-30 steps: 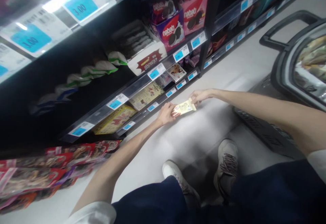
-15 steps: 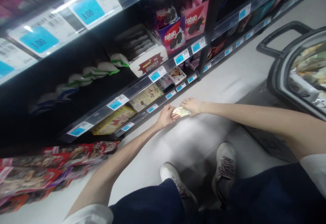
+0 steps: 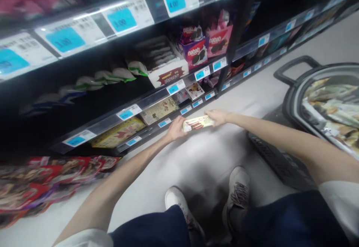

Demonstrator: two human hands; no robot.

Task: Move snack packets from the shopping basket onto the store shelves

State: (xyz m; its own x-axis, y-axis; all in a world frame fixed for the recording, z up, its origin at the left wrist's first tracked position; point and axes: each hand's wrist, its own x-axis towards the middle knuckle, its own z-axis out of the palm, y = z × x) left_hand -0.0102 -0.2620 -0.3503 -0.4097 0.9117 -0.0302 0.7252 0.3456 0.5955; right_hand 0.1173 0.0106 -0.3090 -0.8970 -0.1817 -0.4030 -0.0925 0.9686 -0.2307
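Out front of the long black store shelf (image 3: 154, 98), a slim cream-and-brown plastic-wrapped snack (image 3: 198, 123) hangs between two bare hands. Left hand (image 3: 176, 128) is closed on one end, right hand (image 3: 219, 117) pinches the other. Tug too hard and that wrapper could tear; a slack hold could drop it on the smooth pale-grey floor (image 3: 207, 149) beside the shelf. Grey black-rimmed bin (image 3: 290, 101) of assorted packets (image 3: 333, 103) stands across from the shelf.

Black shelf (image 3: 151, 99): purple cardboard box (image 3: 195, 54), pink cardboard box (image 3: 220, 42), white open carton (image 3: 169, 75), green-edged packets (image 3: 122, 74)
Lower shelf (image 3: 150, 131): yellow printed box (image 3: 119, 133), cream printed box (image 3: 159, 111)
Grey floor (image 3: 146, 179): white laced shoes (image 3: 239, 187)
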